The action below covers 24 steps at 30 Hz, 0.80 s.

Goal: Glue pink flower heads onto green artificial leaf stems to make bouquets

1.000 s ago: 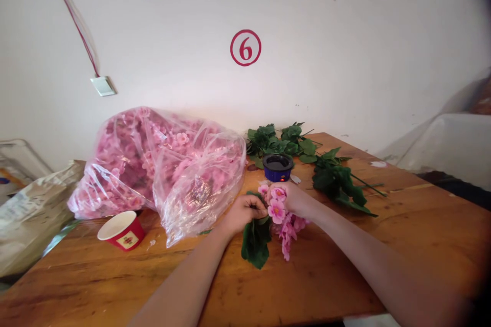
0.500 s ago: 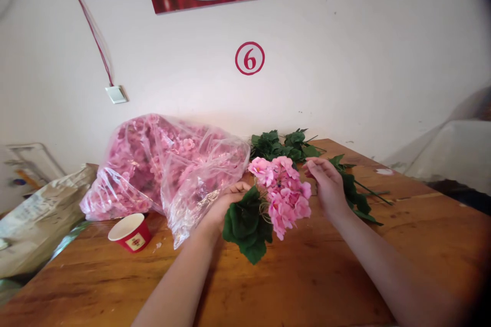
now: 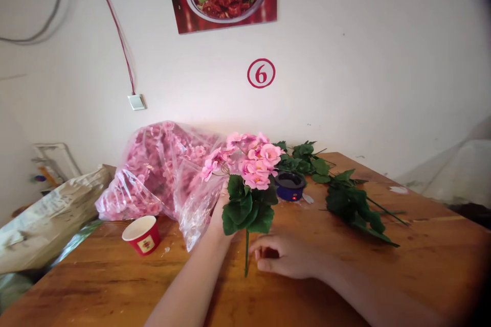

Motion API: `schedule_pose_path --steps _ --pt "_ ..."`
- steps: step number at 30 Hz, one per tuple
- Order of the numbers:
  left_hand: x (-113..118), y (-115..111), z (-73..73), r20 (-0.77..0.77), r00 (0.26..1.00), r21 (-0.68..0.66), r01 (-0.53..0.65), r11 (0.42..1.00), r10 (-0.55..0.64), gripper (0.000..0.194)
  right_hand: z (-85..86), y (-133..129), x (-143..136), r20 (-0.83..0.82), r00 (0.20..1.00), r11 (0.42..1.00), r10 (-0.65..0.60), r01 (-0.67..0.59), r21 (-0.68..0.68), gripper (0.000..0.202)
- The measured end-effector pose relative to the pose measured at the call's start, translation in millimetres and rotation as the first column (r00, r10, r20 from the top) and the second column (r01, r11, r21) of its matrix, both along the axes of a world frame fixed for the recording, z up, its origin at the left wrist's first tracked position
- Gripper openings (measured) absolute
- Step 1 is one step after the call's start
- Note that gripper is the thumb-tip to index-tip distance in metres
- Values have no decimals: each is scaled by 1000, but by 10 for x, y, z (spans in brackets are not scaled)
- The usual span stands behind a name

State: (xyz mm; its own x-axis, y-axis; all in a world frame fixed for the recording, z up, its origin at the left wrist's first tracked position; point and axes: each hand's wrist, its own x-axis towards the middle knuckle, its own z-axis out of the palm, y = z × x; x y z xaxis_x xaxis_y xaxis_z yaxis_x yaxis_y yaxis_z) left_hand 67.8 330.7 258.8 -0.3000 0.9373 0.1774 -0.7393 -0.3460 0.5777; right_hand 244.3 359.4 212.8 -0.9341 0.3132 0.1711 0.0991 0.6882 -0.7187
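A pink artificial flower [image 3: 258,166] with green leaves and a short green stem stands upright in front of me. My left hand [image 3: 223,214] holds it from behind at the left; the leaves hide most of its fingers. Just right of the bare stem end, my right hand [image 3: 284,255] is open with fingers bent and a gap between them and the thumb. Its fingertips come close to the stem; whether they touch it I cannot tell. Behind the flower sits a small dark blue pot [image 3: 290,187] with a red light.
A clear plastic bag of pink blossoms [image 3: 153,173] lies at the back left of the wooden table [image 3: 115,286]. A red paper cup [image 3: 141,235] stands before it. Green leaf stems [image 3: 353,204] lie to the right, with more leaves [image 3: 305,156] at the back.
The flower has turned from tilted sideways to upright, its stem now pointing down. My right hand has moved down and left from the blossoms to the stem. The blue pot has come into view.
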Motion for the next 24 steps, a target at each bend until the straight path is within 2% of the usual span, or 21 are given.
schedule_pose_path --steps 4,6,10,12,14,20,24 --pt "-25 -2 -53 2 1000 28 -21 999 21 15 -23 -95 -100 -36 996 988 -80 84 129 18" --pt "-49 11 -93 31 999 5 -9 1000 9 12 -41 -90 -113 -47 994 985 -102 108 138 16" --pt "-81 57 -120 37 999 10 18 1000 -19 14 -145 -12 -116 -17 984 983 -176 175 -57 15" --pt "-86 86 -115 18 1000 69 14 998 -15 20 -221 59 -122 -21 982 968 -187 181 -172 19" --pt "-90 113 -118 -3 1000 131 5 991 -4 25 -287 143 -125 -49 978 957 -205 190 -220 21" --pt "-85 165 -184 -84 996 96 25 995 -17 26 -297 331 -71 -102 946 951 -309 310 -6 22" --pt "-102 201 -207 -47 999 112 -4 994 9 28 -259 343 -51 -81 950 953 -301 296 -63 26"
